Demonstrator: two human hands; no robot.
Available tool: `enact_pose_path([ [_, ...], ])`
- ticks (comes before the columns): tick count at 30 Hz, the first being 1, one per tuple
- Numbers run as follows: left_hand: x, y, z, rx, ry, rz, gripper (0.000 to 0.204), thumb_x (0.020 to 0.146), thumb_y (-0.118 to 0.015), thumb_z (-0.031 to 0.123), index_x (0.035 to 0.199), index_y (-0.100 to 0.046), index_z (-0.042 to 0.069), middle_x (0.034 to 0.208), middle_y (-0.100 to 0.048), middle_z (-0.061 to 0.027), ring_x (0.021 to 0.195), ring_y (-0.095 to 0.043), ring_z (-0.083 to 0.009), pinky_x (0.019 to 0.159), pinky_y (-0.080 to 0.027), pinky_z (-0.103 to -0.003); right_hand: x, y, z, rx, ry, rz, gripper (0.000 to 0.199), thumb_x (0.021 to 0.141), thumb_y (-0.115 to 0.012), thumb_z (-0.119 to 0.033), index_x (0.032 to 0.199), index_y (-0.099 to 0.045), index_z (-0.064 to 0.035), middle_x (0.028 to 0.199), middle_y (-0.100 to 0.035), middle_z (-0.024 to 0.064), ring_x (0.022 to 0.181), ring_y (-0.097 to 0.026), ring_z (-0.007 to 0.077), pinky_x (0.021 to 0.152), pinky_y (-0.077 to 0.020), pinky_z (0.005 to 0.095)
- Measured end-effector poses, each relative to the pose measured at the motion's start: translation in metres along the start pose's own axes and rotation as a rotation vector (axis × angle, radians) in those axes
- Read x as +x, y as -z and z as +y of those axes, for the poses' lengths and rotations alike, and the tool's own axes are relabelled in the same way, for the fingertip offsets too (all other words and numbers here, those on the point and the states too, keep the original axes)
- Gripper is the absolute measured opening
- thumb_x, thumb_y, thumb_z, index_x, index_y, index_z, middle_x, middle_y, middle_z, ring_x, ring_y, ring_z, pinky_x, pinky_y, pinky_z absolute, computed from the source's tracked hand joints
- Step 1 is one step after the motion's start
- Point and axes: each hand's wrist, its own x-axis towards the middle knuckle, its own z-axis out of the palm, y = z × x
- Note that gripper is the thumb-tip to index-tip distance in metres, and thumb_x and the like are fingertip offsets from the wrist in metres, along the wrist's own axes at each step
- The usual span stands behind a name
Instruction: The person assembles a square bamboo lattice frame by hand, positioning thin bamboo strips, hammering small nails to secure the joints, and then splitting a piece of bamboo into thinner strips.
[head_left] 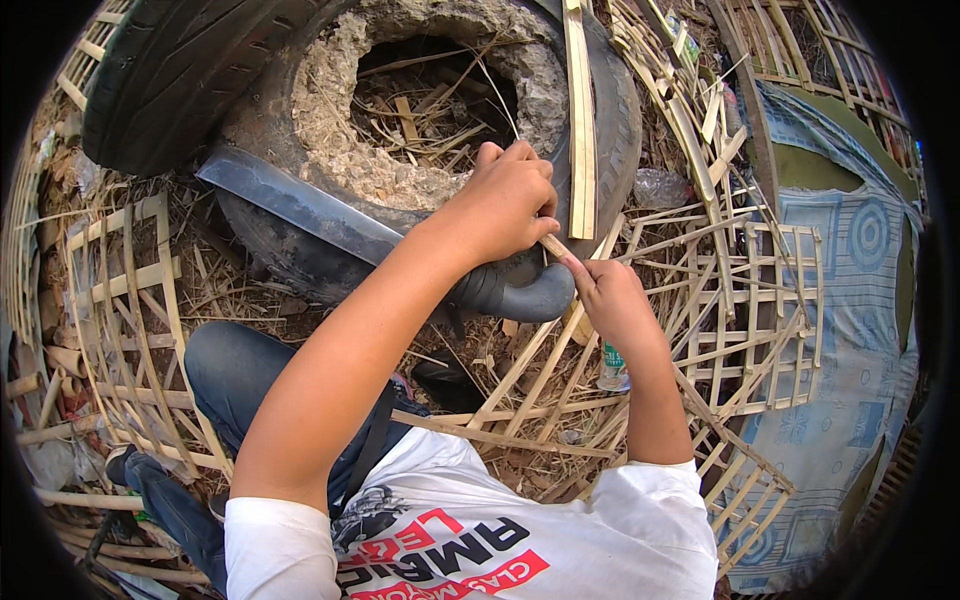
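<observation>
My left hand (508, 200) is closed in a fist over the near right rim of an old tyre (610, 110) filled with rough concrete (335, 110). A narrow bamboo strip (552, 244) runs out below the fist into my right hand (612, 300), which pinches it between thumb and fingers. A thin sliver (495, 88) sticks up beyond my left knuckles. Under my left forearm, a machete lies across the tyre's near side; its broad blade (300, 205) points left and its dark hooked handle (535, 297) ends beside my right hand. My forearm hides the middle.
Split bamboo strips (580, 130) rest along the tyre's right side. Shavings (410, 120) fill the concrete's hole. A second tyre (150, 90) leans at upper left. Woven bamboo lattices (130, 320) stand at both sides. A plastic bottle (612, 365) and a blue patterned cloth (840, 300) lie right.
</observation>
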Motion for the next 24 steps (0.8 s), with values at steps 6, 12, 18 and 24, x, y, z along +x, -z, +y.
enact_pose_path([
  [6, 0.006, 0.0, -0.005, -0.104, 0.108, -0.141, 0.015, 0.078, -0.074, 0.023, 0.076, -0.071, 0.009, 0.085, -0.062, -0.0054, 0.099, -0.053, -0.0238, 0.089, -0.033, -0.038, -0.002, -0.002, -0.005, 0.001, 0.021, 0.015, 0.058, 0.096, -0.052, -0.046, 0.072, -0.063, 0.0056, 0.063, -0.056, 0.0259, 0.061, -0.054, 0.0437, 0.061, -0.0444, 0.0474],
  [12, 0.011, 0.002, -0.007, -0.234, 0.185, -0.199, 0.019, 0.078, -0.074, 0.025, 0.077, -0.07, 0.006, 0.082, -0.064, -0.0084, 0.091, -0.058, -0.0247, 0.09, -0.034, -0.041, 0.003, -0.005, 0.001, 0.052, 0.046, -0.01, 0.057, 0.097, -0.052, -0.044, 0.071, -0.061, 0.0063, 0.062, -0.055, 0.0258, 0.058, -0.052, 0.043, 0.059, -0.0438, 0.0463],
  [18, 0.003, -0.006, -0.019, -0.302, 0.026, -0.031, 0.023, 0.077, -0.075, 0.024, 0.078, -0.07, 0.002, 0.073, -0.067, -0.0136, 0.075, -0.064, -0.0268, 0.092, -0.036, -0.041, 0.003, -0.012, 0.004, 0.049, 0.054, 0.036, 0.055, 0.097, -0.052, -0.043, 0.073, -0.061, 0.0054, 0.061, -0.055, 0.0249, 0.057, -0.052, 0.0419, 0.057, -0.043, 0.0457],
  [24, 0.011, 0.015, 0.003, -0.251, 0.118, -0.149, 0.02, 0.078, -0.073, 0.023, 0.078, -0.071, 0.004, 0.072, -0.066, -0.013, 0.079, -0.063, -0.0266, 0.091, -0.037, -0.038, -0.008, -0.006, 0.0, 0.05, 0.119, 0.152, 0.052, 0.097, -0.052, -0.042, 0.076, -0.063, 0.0043, 0.06, -0.055, 0.023, 0.056, -0.052, 0.0412, 0.055, -0.0425, 0.0437],
])
